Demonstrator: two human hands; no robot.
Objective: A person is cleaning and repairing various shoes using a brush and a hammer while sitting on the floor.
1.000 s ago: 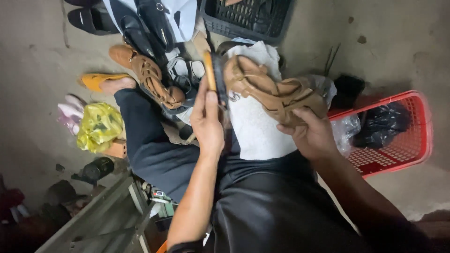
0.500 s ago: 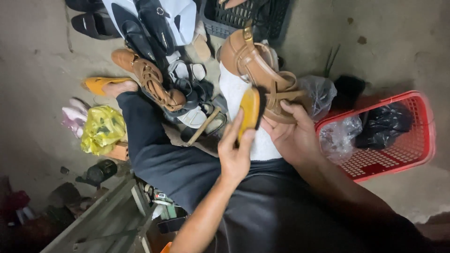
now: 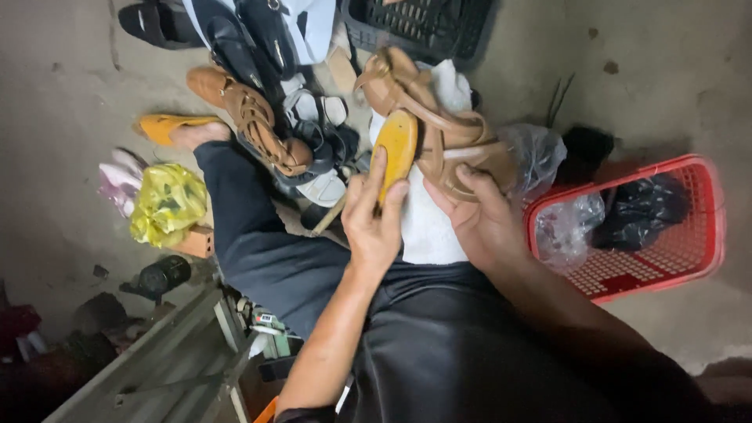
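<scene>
Ahead of the hands, a pile of shoes (image 3: 274, 117) and a black crate (image 3: 423, 27) block the way. On the right, a red basket (image 3: 689, 258) with plastic bags (image 3: 564, 227) closes that side. On the left, the person's bent leg (image 3: 251, 235) and a yellow bag (image 3: 166, 204) stand in the way. Bare floor (image 3: 650, 86) lies open far right, above the basket.

Looks like a small shoe-repair spot where I sit on the bare grey concrete floor (image 3: 70, 94). A heap of worn shoes and sandals (image 3: 266, 102) lies in front of me: a woven brown leather sandal (image 3: 262, 129), dark slip-ons, an orange flat shoe (image 3: 164, 125). A red plastic mesh basket (image 3: 689, 251) with black bags stands beside me, a black plastic crate (image 3: 423, 27) beyond. A grey metal frame (image 3: 157, 368) with small tools sits by my knee.
</scene>
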